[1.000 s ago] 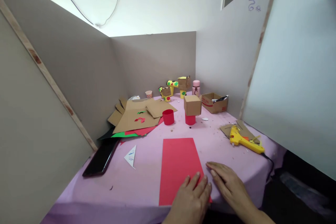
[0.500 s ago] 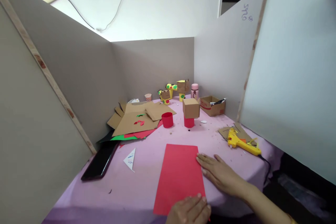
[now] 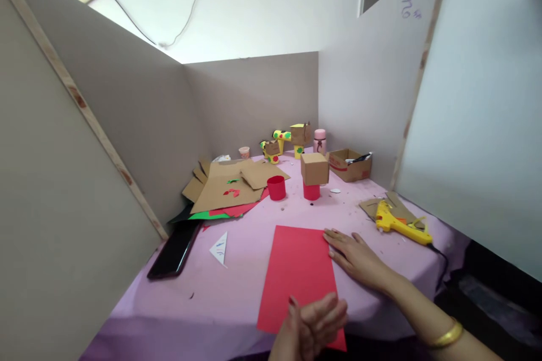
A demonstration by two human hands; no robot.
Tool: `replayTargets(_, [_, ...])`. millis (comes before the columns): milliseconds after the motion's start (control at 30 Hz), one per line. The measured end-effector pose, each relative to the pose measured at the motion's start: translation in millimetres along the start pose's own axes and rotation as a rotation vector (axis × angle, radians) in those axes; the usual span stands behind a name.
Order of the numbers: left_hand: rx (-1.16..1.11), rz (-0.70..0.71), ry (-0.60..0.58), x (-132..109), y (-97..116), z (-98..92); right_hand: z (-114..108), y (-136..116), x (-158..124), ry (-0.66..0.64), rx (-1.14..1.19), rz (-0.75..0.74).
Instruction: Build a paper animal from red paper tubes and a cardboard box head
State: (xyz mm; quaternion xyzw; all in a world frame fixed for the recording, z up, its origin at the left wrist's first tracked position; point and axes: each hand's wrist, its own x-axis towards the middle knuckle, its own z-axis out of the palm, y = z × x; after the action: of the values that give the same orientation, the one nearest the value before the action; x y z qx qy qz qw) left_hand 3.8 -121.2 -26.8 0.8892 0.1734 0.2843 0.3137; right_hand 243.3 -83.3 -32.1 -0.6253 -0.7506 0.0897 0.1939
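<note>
A sheet of red paper (image 3: 296,271) lies flat near the table's front edge. My right hand (image 3: 355,256) is open, fingers stretched out, with its fingertips resting on the sheet's upper right edge. Over the sheet's near end is my left hand (image 3: 313,321), turned on its side with fingers extended and thumb raised; it holds nothing, and I cannot tell whether it touches the paper. Beyond the sheet stand a short red paper tube (image 3: 276,188) and a cardboard box (image 3: 314,169) on top of another red tube (image 3: 311,192).
A yellow glue gun (image 3: 402,225) lies on cardboard at right. At left are a phone (image 3: 174,251), a white paper triangle (image 3: 219,248) and stacked cardboard (image 3: 220,186). Behind stand yellow figures (image 3: 298,135), a pink bottle (image 3: 319,141) and an open carton (image 3: 350,168). Partitions enclose the table.
My left hand has turned from palm down on the paper to on its side with the thumb up. My right hand stays at the sheet's edge. The view has shifted slightly.
</note>
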Motion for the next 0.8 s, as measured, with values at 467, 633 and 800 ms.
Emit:
replayTargets(467, [-1.492, -0.281, -0.182, 14, 59, -34.8, -5, -7, -9, 0.289, 0.207, 0.031])
replayTargets(633, [-1.485, -0.328, -0.162, 14, 63, -31.0, -38, -72, -45, 0.367, 0.518, -0.029])
replayTargets(800, [-1.299, -0.564, -0.014, 13, 86, -36.9, -56, -122, -64, 0.212, 0.716, -0.236])
